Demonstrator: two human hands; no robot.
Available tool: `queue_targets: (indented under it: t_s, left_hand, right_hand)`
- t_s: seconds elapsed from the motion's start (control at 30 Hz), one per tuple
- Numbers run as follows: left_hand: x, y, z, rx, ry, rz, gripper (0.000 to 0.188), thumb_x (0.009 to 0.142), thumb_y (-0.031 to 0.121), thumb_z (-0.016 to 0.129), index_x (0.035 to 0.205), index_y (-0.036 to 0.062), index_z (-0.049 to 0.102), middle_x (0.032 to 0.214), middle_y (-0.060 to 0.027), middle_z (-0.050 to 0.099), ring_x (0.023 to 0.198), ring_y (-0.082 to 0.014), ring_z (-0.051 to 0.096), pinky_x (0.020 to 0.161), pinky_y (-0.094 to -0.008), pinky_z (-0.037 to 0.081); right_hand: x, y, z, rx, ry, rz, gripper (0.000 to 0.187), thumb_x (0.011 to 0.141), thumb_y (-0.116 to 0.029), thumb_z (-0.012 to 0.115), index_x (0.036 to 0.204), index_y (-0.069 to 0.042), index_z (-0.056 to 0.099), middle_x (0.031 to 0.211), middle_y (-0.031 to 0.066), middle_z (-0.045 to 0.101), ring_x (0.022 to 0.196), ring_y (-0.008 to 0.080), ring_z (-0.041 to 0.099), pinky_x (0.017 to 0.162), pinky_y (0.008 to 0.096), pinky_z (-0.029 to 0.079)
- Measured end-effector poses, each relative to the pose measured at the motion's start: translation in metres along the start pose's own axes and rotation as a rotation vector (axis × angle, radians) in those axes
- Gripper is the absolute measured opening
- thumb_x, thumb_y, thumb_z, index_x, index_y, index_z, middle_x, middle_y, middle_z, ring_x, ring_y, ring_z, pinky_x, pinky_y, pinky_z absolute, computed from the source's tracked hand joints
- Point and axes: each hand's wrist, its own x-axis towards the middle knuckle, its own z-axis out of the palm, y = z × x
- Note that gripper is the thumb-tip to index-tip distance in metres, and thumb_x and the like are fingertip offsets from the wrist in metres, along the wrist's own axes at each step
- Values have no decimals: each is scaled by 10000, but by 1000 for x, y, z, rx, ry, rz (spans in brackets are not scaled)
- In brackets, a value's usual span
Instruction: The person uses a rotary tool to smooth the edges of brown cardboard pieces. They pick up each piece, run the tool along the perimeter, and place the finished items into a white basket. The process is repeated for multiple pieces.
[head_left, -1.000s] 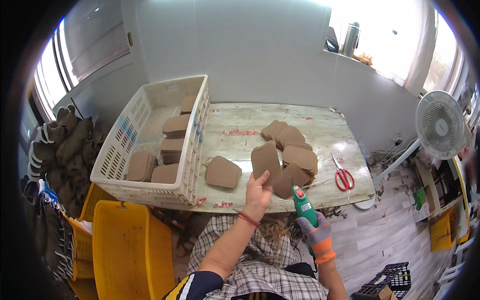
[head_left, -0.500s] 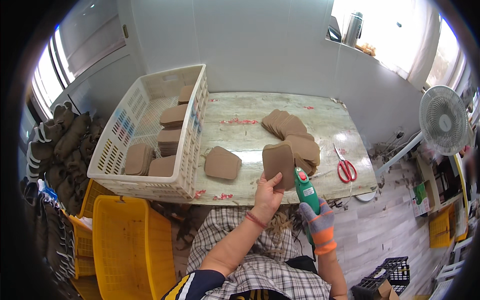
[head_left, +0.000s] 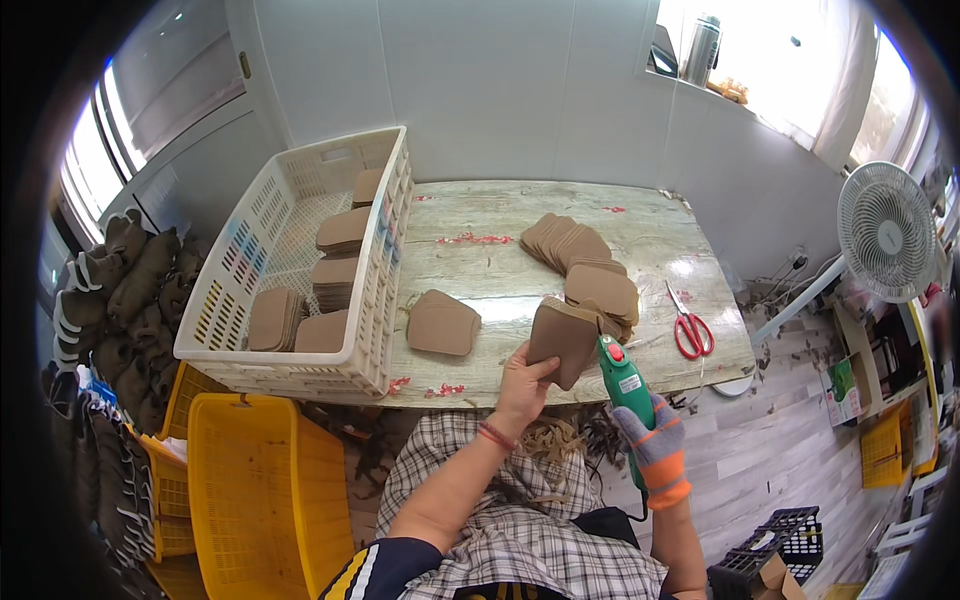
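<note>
My bare left hand pinches a flat brown pad with rounded corners, thumb on top, over the table's front edge. In a grey and orange work glove, my right hand grips green electric scissors with a red button and a cord. Their dark tip points up beside the pad's right edge; whether it touches is too small to tell. Just beyond lies a fanned stack of similar pads. Left of my left hand, another small pile of pads rests on the table.
A white crate holding pad stacks stands on the table's left. Red-handled scissors lie at the right. A yellow bin is lower left, a fan far right. Scraps hang over my plaid apron.
The green electric scissors and my right hand have shifted slightly right and down. My left hand has lowered and tilted the pad, baring more of the stack behind it.
</note>
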Motion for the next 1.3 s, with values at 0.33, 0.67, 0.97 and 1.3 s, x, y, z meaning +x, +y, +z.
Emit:
queue_targets:
  t_s: [0.33,0.67,0.97,1.3]
  left_hand:
    - [7,50,-30,555,-184,-63,343,800,-90,594,1132,-12,625,1037,-38,664,928,-101,597,846,-251,477]
    - [-14,50,-40,616,-277,-303,371,767,-88,626,1130,-13,632,1051,-34,661,962,-101,578,872,-252,452]
    - [-12,73,-29,711,-307,-300,260,739,-81,641,974,30,629,958,-9,645,905,-73,565,805,-229,451]
    - [-1,92,-39,617,-154,-215,156,728,-2,728,839,66,643,799,26,643,739,-57,562,714,-223,433]
  right_hand:
    - [-14,2,-25,-195,-126,118,466,766,-277,779,1097,-8,592,714,-11,595,602,44,509,539,216,432]
    - [-15,22,-19,-270,-135,110,514,757,-298,785,1108,18,581,791,68,651,673,92,575,601,263,486]
    - [-17,5,-17,-123,-195,214,451,775,-221,768,1107,19,581,759,24,623,583,51,525,521,211,437]
    - [-18,10,-15,-63,-257,252,461,785,-214,762,1121,38,570,772,14,615,600,48,525,521,212,438]
